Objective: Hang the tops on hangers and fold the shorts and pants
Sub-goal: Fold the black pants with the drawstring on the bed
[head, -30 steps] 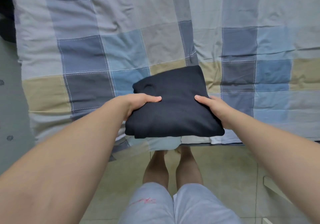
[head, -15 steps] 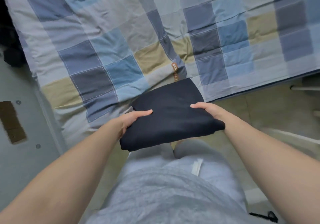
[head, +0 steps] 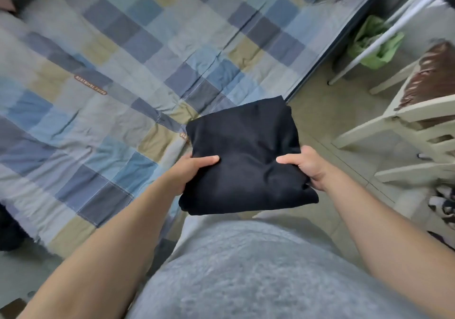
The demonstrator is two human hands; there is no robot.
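Single wide-angle view, worn at head height, aimed forward and steeply down from just beside the checked quilt (head: 118,111); close above the folded black garment (head: 246,166) at the quilt's near edge; right of the quilt, a white chair (head: 418,110) at the frame's rim

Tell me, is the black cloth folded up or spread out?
Folded. The black cloth is a square bundle with layered edges, gripped at its sides by the left hand and right hand.
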